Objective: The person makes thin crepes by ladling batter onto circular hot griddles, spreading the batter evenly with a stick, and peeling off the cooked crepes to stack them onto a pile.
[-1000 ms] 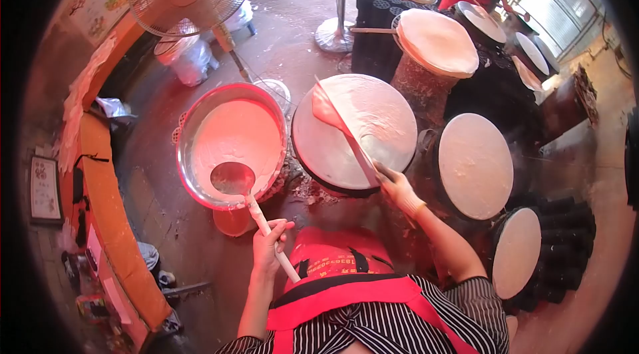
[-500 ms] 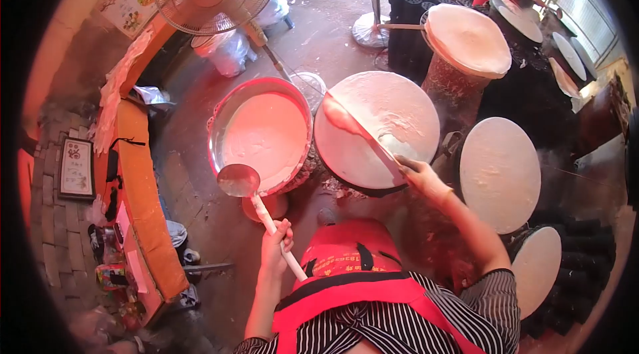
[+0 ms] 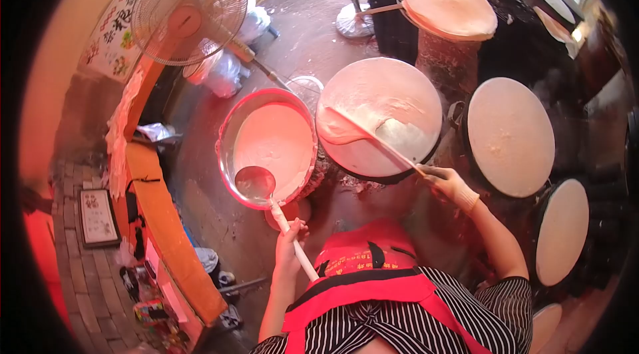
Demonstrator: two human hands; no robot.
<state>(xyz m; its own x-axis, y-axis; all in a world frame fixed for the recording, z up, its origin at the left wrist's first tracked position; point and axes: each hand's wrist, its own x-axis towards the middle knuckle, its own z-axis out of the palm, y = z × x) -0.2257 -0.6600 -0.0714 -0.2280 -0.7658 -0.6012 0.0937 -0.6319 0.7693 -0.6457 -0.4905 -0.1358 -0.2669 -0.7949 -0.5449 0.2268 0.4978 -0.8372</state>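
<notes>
My left hand (image 3: pixel 291 235) is wrapped round the pale handle of a ladle (image 3: pixel 255 183), whose bowl rests over the near rim of a basin of pale batter (image 3: pixel 276 144). To the right, my right hand (image 3: pixel 447 185) grips the end of a long flat spreader (image 3: pixel 376 139). The spreader lies slantwise across a round griddle (image 3: pixel 381 91), with a mound of batter along its far left part. Batter covers most of the griddle, and a thin shiny patch shows right of the blade.
A standing fan (image 3: pixel 186 21) is at the upper left beside an orange-edged counter (image 3: pixel 176 247). Stacked round flatbreads (image 3: pixel 449 6) sit on a pedestal at the upper right. More round griddles (image 3: pixel 511 137) stand to my right. A pole base (image 3: pixel 356 21) is beyond.
The spreader has swept over the griddle and batter now coats more of its left side. The ladle lifted from the batter to the basin's near rim. The camera view has shifted.
</notes>
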